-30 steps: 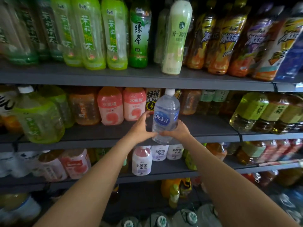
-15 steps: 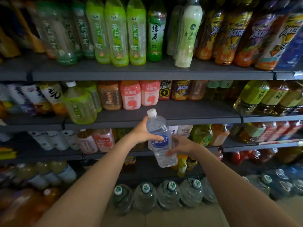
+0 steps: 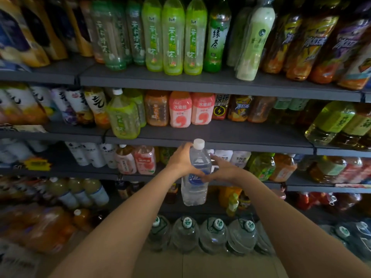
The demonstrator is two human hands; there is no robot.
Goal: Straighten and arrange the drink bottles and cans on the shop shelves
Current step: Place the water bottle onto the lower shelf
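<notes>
Setting: a person stands before dark grey shop shelves (image 3: pixel 200 82) stacked with drinks, both bare arms reaching in from the bottom of the frame.

Water bottle: a clear water bottle (image 3: pixel 195 189) with a white cap and blue label is held upright in mid-air at centre frame, in front of the shelf edges and resting on none of them; its cap sits level with the front lip of the second shelf from the top.

Left hand: the left hand (image 3: pixel 183 160) grips the bottle's upper body from the left, its fingers (image 3: pixel 185 146) curled round the shoulder just below the cap.

Right hand: the right hand (image 3: pixel 221 171) meets the bottle from the right at label height, thumb against the label and fingers spread behind the bottle; how tightly it grips cannot be told.

Top shelf: tall green tea bottles (image 3: pixel 173 37) stand in a row at upper centre, with orange-labelled bottles to the right.

Second shelf: two pink peach drink bottles (image 3: pixel 190 109) stand side by side at centre; a pale green bottle (image 3: pixel 123 115) stands forward at the shelf edge to their left.

Floor: large water jugs (image 3: pixel 213 233) with green-and-white caps line the lower centre of the frame.
</notes>
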